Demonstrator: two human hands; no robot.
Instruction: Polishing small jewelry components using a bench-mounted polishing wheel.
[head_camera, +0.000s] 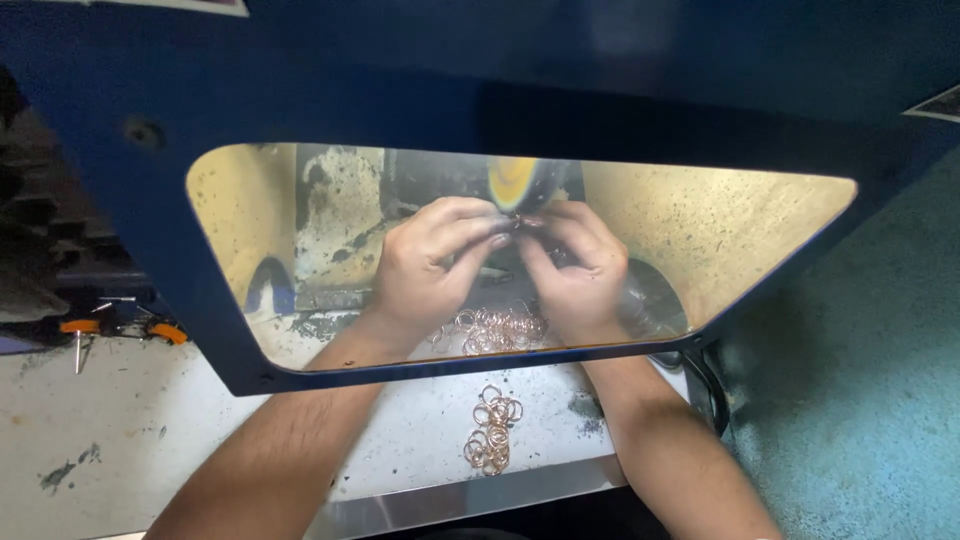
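Behind a clear window in a blue machine hood (480, 80), my left hand (425, 262) and my right hand (572, 270) meet fingertip to fingertip, pinching a small thin ring that is barely visible. They hold it just below a yellow buffing wheel (512, 180). A heap of copper-coloured rings (495, 330) lies on the bench under my hands. A second, smaller pile of rings (492, 430) lies nearer me, outside the hood.
The white, stained bench top (120, 430) runs to the left, with an orange-handled tool (120, 328) at its back. A black cable (712, 385) hangs at the right beside a teal wall (870, 380). A metal edge strip (450, 505) borders the bench front.
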